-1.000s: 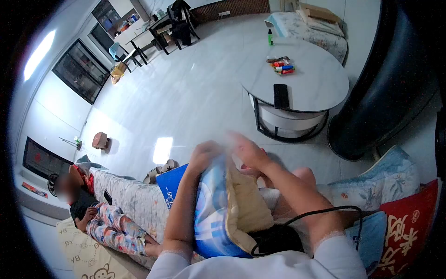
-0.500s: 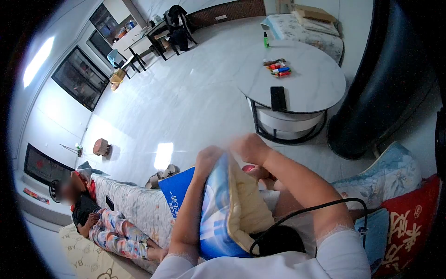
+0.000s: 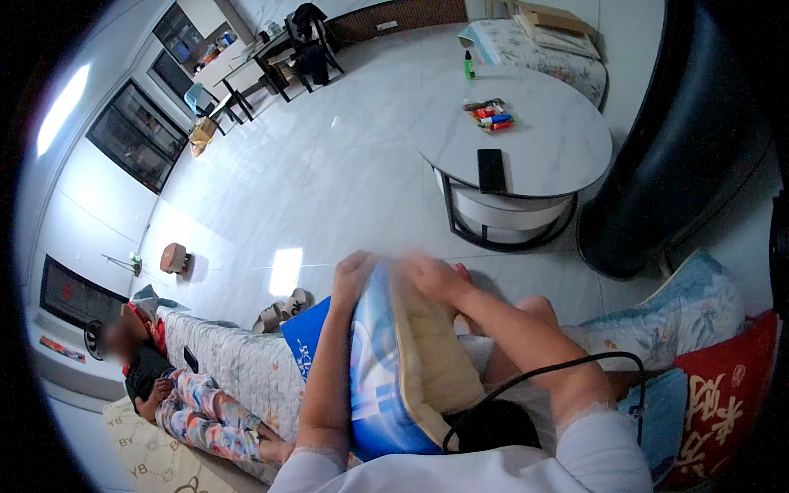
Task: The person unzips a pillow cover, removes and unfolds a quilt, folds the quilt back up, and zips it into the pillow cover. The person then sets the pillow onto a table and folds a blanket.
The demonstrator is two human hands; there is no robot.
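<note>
A blue and white cloth piece [image 3: 378,386] with a cream padded lining [image 3: 436,361] lies across my lap, its narrow end pointing away from me. At that end, my left hand [image 3: 356,271] is closed on the left edge of the cloth. My right hand [image 3: 423,275] is at the top right edge, fingers bent and partly blurred; what they hold, if anything, is too small to make out. A black cable [image 3: 559,370] loops under my right forearm from a dark object [image 3: 497,427] near my waist.
A round table [image 3: 559,123] carries a phone [image 3: 491,171], colourful small packets [image 3: 493,117] and a green bottle [image 3: 468,66]. At left, a person [image 3: 148,374] reclines on the sofa [image 3: 238,361]. A blue box [image 3: 308,329] and slippers [image 3: 283,308] are beyond my left arm. A red cushion [image 3: 723,403] is at right.
My right hand first closed and rose up and right from the cloth's tip, and has now come back down against its edge. The left hand stays at the cloth.
</note>
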